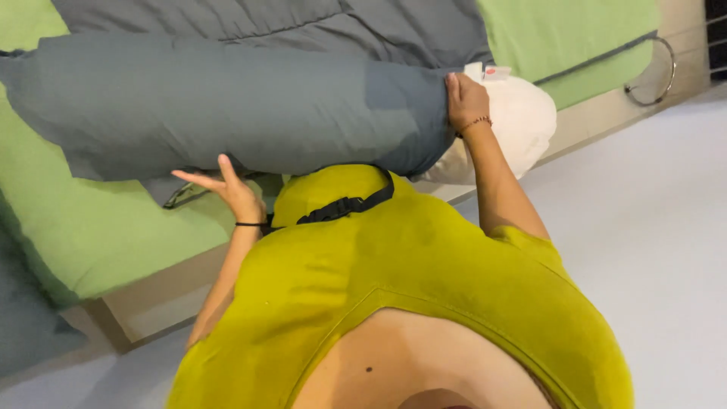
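- So right hand (465, 98) grips the grey pillowcase (227, 106) edge, white pillow (522, 121) poking out.
- Left hand (231, 189) is spread open under it, over the green bed (113, 235).

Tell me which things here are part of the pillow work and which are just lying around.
In hand:
grey pillowcase
white pillow
right hand gripping the case's open end
left hand under the case

Lying about:
green sheet
grey blanket
metal ring
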